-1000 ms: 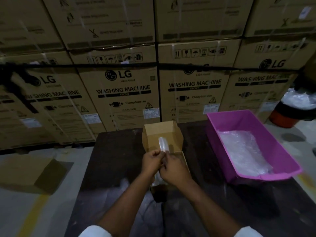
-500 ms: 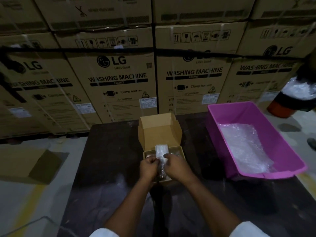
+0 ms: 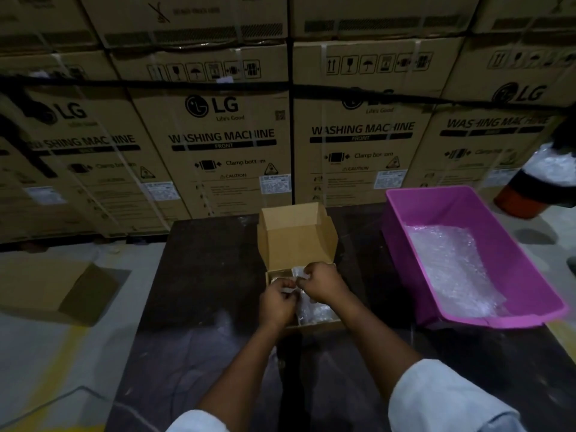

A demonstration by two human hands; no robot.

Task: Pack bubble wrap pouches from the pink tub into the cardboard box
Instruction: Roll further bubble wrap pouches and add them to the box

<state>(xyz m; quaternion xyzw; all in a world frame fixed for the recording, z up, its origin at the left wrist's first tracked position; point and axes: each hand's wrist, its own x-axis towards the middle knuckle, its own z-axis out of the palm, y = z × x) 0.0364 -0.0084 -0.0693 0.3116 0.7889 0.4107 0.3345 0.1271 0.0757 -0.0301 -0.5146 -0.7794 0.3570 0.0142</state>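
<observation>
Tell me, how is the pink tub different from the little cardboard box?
The pink tub is bright pink plastic; the cardboard box is brown card. The tub is bigger and longer, the box smaller. The tub has no lid; the box's lid stands open at the back. Nobody touches the tub; both hands work over the box. Both sit on the dark table and hold bubble wrap.

hands (image 3: pixel 299 291) hide box (image 3: pixel 296 241) interior | orange container (image 3: pixel 520 199) cut off right

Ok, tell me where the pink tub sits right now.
In the head view the pink tub stands on the right side of the dark table, just right of the open cardboard box, with bubble wrap lying inside it.
</observation>
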